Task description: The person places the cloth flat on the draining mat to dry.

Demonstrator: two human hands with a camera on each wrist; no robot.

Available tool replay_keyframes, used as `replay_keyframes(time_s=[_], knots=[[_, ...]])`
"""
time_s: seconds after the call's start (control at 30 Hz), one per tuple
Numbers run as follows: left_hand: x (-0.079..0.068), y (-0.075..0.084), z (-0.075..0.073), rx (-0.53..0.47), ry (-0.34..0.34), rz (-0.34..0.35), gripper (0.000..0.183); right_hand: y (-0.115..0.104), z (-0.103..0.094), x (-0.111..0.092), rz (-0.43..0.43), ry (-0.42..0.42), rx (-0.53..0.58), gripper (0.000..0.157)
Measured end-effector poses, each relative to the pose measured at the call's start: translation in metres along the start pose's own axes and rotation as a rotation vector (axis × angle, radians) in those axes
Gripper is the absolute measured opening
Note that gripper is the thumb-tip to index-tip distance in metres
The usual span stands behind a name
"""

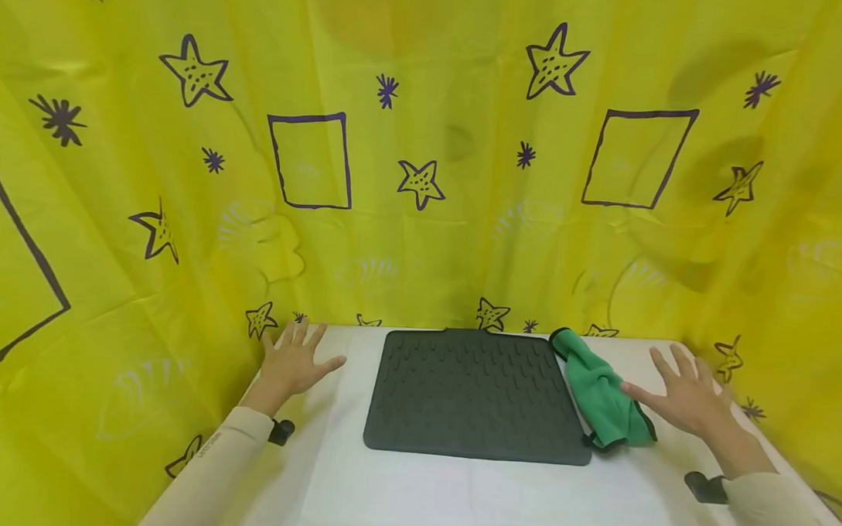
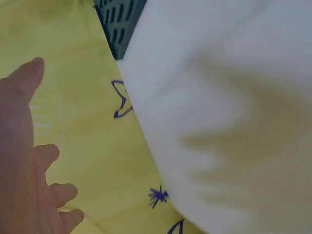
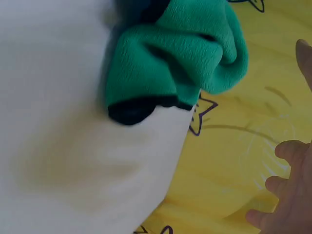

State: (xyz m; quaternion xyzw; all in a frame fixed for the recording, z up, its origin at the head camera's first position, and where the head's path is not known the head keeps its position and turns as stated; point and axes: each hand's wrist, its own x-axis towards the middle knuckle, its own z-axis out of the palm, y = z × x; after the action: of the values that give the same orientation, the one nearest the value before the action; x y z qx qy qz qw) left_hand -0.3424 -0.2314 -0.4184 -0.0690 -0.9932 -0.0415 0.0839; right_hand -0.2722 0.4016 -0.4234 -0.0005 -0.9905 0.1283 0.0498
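I have a yellow curtain (image 1: 456,253) across the back and both sides of my head view, with a white table (image 1: 399,494) standing within it. On the table lies a dark mat (image 1: 472,404), flat, its long axis running left to right across me and its small tab (image 1: 467,333) pointing away toward the curtain. Along the mat's right side rests a rumpled, black-edged green cloth (image 1: 600,397); its long axis slants from the mat's far right corner down to the near right, narrower end pointing away from me. My right hand (image 1: 693,398) hangs above the table just beside the cloth, fingers spread, nothing in it; the right wrist view shows a gap between them. My left hand (image 1: 292,368) is likewise spread and holding nothing, apart from the mat on its left. I read this as a ready pose, with nothing being handled. To my mind, taking the cloth calls for bringing the right hand inward and down, then closing its fingers on a raised fold.
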Motion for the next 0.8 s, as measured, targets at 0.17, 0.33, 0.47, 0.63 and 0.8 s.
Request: replay_keyframes(time_s=[0.17,0.33,0.47,0.63,0.8], knots=[[0.0,0.022,0.024,-0.106,-0.024,0.016,0.079,-0.011,0.009,0.002,-0.005,-0.02,0.042,0.102],[0.0,0.046,0.05,-0.278,-0.002,0.005,0.065,-0.025,0.019,0.01,-0.051,0.017,0.094,0.098],[0.0,0.064,0.066,-0.432,0.04,-0.02,0.052,-0.035,0.031,0.017,-0.09,0.038,0.168,0.091],[0.001,0.081,0.081,-0.577,0.066,-0.067,0.048,-0.043,0.047,0.022,-0.098,0.034,0.216,0.088],[0.001,0.091,0.088,-0.638,0.099,-0.121,0.047,-0.045,0.065,0.027,-0.031,0.024,0.224,0.084]])
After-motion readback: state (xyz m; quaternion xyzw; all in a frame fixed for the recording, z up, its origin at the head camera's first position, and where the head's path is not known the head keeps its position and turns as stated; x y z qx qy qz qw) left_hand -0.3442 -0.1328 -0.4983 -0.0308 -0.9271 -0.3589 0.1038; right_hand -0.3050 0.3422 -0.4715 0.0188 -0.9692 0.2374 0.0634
